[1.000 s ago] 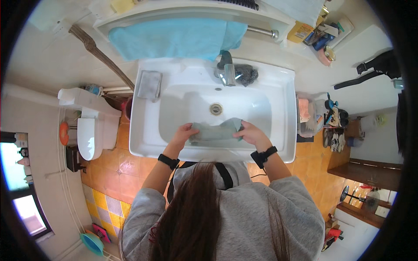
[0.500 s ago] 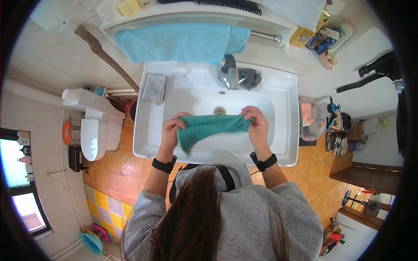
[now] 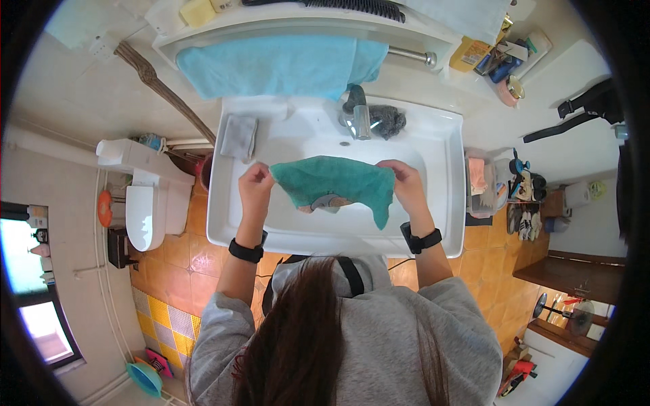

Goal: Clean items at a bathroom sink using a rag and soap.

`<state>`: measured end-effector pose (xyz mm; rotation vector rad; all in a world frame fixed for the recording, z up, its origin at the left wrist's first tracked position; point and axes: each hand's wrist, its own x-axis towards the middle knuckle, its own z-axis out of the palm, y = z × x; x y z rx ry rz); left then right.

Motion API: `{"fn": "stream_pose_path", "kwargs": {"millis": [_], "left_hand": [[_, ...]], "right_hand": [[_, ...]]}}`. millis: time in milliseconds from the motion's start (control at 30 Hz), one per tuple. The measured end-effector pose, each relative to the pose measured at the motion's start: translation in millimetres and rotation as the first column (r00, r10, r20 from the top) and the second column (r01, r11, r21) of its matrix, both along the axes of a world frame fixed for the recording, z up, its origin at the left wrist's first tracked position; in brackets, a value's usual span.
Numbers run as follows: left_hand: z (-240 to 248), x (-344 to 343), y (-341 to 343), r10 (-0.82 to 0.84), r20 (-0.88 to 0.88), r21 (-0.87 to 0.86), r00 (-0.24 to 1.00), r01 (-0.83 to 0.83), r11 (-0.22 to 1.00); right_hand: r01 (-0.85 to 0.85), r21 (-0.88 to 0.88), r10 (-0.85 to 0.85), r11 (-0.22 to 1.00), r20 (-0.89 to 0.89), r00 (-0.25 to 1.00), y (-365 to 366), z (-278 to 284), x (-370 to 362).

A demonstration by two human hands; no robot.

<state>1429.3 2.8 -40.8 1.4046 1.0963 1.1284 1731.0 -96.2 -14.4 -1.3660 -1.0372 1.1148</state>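
A green towel (image 3: 332,179) with a grey and peach picture near its lower edge hangs stretched between my hands, above the white sink (image 3: 233,220). My left hand (image 3: 255,184) is closed on its upper left corner. On the opposite side my right hand (image 3: 404,179) pinches the upper right edge, and a corner of the cloth droops below it. The drain is hidden behind the towel. Behind it stands the chrome faucet (image 3: 360,120), with a dark grey scrubber-like bundle (image 3: 388,122) beside it. A folded grey cloth (image 3: 240,137) lies on the sink's left ledge.
A light blue towel (image 3: 271,64) hangs on a rail behind the sink, below a shelf holding a black comb (image 3: 352,7). To the left are a wooden stick (image 3: 166,91) and a toilet (image 3: 145,213). Plastic bins (image 3: 479,183) and shoes (image 3: 527,223) stand to the right.
My hands have spread apart and the green towel has opened out from a folded strip, showing its picture. Its drooping corner now hangs on the right instead of the left.
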Motion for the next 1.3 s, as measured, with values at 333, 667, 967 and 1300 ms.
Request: {"fn": "stream_pose_path", "kwargs": {"millis": [333, 667, 967, 1300], "left_hand": [[-8, 20, -14, -0.077, 0.35, -0.335, 0.934, 0.201, 0.921], [36, 33, -1, -0.151, 0.234, -0.311, 0.961, 0.221, 0.925], [39, 37, 12, -0.141, -0.065, 0.33, 0.988, 0.154, 0.931], [0, 36, 11, -0.26, 0.096, -0.22, 0.961, 0.275, 0.936]], "right_hand": [[-0.1, 0.122, 0.106, 0.988, -0.044, 0.993, -4, -3, 0], [0.177, 0.068, -0.156, 0.982, -0.239, 0.958, -1, -9, 14], [0.208, 0.204, -0.13, 0.957, -0.338, 0.932, -1, 12, 8], [0.113, 0.281, -0.279, 0.953, 0.669, 0.689, 8, -24, 12]]}}
